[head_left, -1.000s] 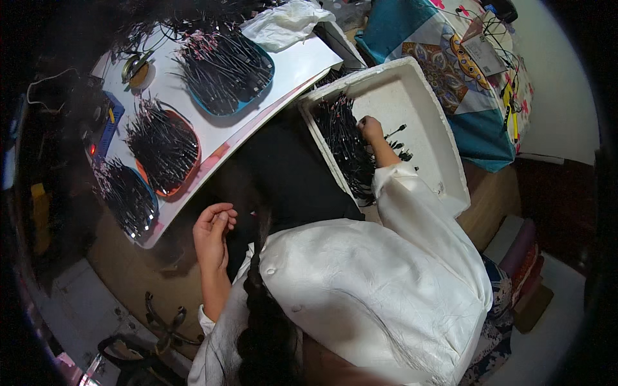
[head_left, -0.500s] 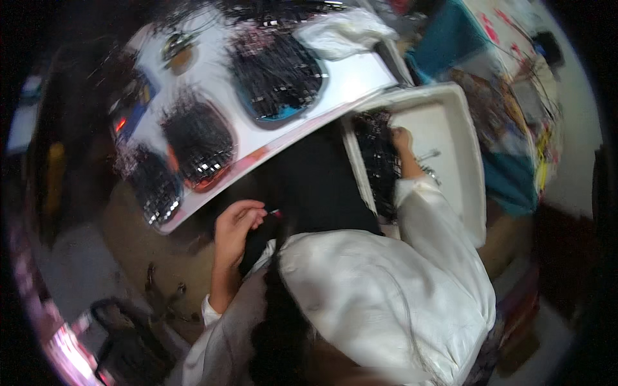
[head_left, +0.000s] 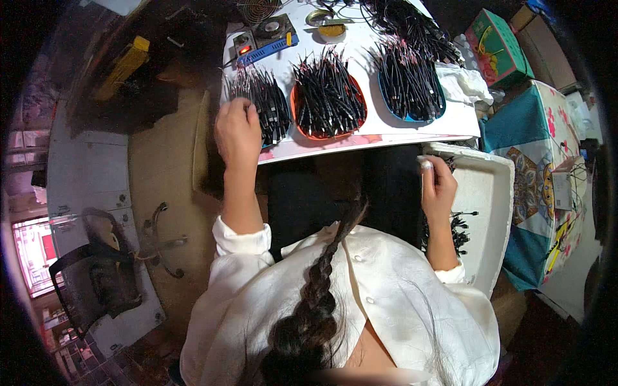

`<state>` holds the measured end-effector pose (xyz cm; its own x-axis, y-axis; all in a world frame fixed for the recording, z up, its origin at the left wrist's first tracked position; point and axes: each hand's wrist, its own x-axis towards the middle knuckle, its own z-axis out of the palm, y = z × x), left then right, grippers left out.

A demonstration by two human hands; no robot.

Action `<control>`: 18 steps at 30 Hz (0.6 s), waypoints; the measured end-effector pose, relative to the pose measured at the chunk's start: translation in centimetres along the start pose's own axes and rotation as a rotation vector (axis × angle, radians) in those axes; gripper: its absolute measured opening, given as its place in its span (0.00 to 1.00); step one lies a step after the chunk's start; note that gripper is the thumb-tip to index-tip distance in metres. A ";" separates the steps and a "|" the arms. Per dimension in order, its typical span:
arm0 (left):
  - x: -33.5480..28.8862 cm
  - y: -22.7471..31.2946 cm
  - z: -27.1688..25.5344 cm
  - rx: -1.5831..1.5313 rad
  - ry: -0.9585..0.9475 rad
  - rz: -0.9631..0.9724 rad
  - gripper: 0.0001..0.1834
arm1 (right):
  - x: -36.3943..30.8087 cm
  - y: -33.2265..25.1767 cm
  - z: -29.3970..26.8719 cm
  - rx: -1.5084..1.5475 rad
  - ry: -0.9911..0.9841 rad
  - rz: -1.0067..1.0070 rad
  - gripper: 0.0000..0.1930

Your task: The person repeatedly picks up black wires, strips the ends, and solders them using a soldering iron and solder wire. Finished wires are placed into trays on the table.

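My left hand [head_left: 239,130] is at the left edge of the leftmost blue basket [head_left: 285,103], over black cables [head_left: 267,106] with thin bare wire ends. Its fingers curl in, and what they hold, if anything, is hidden. My right hand [head_left: 440,185] is raised at the near left rim of a white foam box [head_left: 499,174], fingers pinched together. A small whitish bit shows at the fingertips; I cannot tell what it is. More black cables [head_left: 459,233] lie in the box, partly behind my right wrist.
On the white table [head_left: 360,145] stand an orange basket [head_left: 365,106] and another blue basket [head_left: 412,118], both full of cables. Behind are a blue tool-like bar [head_left: 267,50], a small yellow-filled dish [head_left: 331,32] and a cable heap [head_left: 409,29]. A chair [head_left: 96,276] stands left.
My view has turned toward the table. My left hand has gone from near my lap up to the left basket; my right hand has come out of the foam box to its rim.
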<state>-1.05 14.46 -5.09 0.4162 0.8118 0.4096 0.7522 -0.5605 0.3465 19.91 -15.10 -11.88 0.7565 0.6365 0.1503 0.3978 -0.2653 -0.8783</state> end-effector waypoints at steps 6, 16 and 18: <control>1.8 -2.1 -0.6 -0.118 0.095 -0.119 0.08 | 4.0 -10.4 5.7 -0.250 -0.160 -0.440 0.09; 2.3 -1.5 1.5 0.001 0.004 -0.059 0.09 | 7.6 -12.8 13.1 -0.593 -0.126 -0.524 0.13; 2.6 -1.4 1.7 -0.014 -0.037 -0.084 0.08 | 8.1 -12.4 13.3 -0.568 -0.099 -0.524 0.14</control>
<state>-0.15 17.70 -5.95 0.3713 0.8612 0.3472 0.7781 -0.4926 0.3897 14.16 2.96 -5.77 0.3575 0.8357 0.4168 0.9156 -0.2256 -0.3329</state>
